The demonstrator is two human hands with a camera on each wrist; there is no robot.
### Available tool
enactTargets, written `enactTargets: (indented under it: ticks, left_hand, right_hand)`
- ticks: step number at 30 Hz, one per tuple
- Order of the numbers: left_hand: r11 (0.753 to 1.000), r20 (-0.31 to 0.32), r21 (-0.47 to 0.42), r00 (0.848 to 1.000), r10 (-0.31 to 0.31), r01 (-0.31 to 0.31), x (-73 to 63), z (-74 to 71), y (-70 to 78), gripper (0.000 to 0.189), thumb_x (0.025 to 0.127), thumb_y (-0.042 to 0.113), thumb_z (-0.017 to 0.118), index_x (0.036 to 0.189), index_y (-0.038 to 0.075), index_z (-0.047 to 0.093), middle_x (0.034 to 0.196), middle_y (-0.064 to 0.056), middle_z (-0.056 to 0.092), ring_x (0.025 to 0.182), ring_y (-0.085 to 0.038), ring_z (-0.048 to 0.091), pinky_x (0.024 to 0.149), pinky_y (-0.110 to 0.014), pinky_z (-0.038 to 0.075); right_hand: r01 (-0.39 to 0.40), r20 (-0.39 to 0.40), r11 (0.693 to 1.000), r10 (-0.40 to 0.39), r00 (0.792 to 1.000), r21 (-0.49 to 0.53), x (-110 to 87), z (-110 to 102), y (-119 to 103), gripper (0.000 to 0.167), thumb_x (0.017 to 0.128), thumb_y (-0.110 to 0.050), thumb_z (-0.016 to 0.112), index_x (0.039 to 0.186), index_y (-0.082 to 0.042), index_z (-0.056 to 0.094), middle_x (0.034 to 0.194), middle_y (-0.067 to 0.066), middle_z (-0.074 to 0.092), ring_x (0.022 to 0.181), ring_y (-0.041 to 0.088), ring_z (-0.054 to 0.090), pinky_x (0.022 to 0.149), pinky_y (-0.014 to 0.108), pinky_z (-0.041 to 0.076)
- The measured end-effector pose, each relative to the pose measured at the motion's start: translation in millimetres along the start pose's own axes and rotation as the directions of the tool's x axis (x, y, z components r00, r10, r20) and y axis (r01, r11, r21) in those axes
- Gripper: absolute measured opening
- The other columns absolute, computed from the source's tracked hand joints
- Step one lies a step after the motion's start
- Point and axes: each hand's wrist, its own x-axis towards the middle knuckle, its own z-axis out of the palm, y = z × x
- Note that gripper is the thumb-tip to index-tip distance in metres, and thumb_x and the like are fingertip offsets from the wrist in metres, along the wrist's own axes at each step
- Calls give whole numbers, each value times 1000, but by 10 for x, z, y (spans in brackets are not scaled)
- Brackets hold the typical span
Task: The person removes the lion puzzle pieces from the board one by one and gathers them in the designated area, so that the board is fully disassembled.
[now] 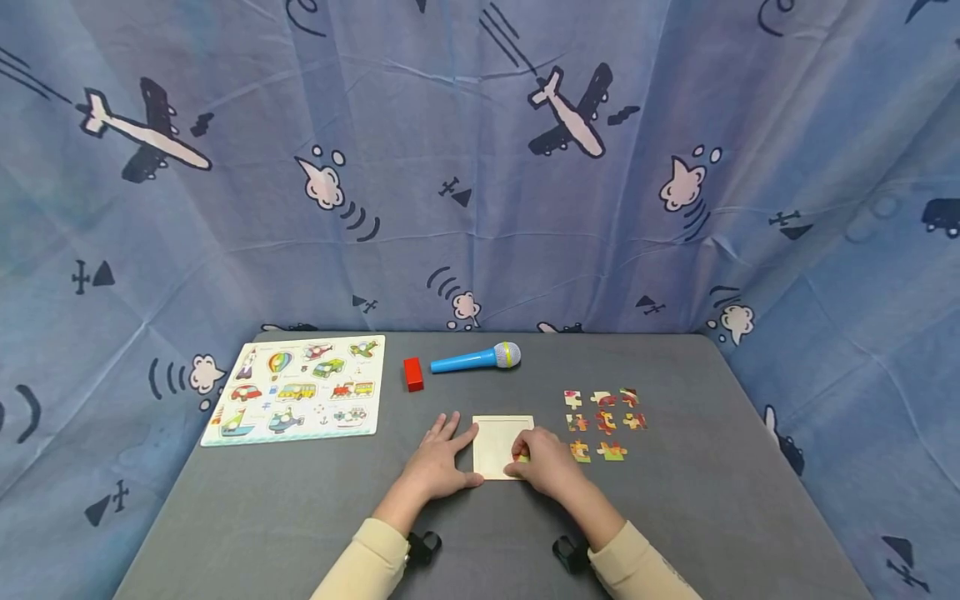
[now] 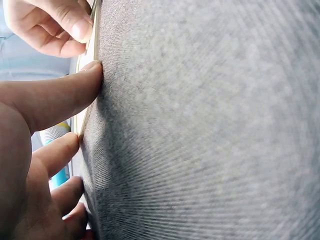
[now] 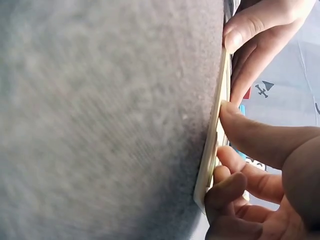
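Observation:
A square, pale wooden puzzle tray lies on the grey table in front of the person. The left hand has its fingers spread, and its thumb and index finger touch the tray's left edge. Over the tray's lower right part, the right hand has curled fingers and pinches a small colourful jigsaw piece against the tray. That hand covers most of the piece. In the right wrist view, the piece's edge shows low against the tray, beneath the fingertips. Several loose jigsaw pieces lie to the right.
A picture board with vehicle shapes lies at the table's left. Beyond the tray are a red block and a blue toy microphone. A patterned blue curtain hangs behind the table.

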Motion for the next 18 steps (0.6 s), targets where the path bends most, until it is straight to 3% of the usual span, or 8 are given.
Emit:
enactTargets:
  ticks: [10, 18]
  left_hand:
    - [1000, 8, 3, 1000, -5, 5, 1, 13, -17, 82, 82, 44, 81, 153, 21, 47, 166, -13, 27, 156, -37, 16, 122, -57, 25]
    - [1000, 13, 6, 1000, -21, 21, 17, 14, -16, 81, 83, 45, 80, 154, 24, 46, 167, -12, 25, 156, -36, 15, 122, -57, 24]
  right_hand:
    - [3, -23, 1000, -2, 1000, 6, 3, 11, 7, 24, 80, -21, 86, 82, -18, 63, 88, 0, 53, 75, 16, 48, 67, 34, 41]
    - [4, -82, 980, 13, 997, 201, -65, -44, 32, 17, 82, -11, 83, 91, -15, 68, 79, -5, 63, 64, 10, 51, 60, 28, 43]
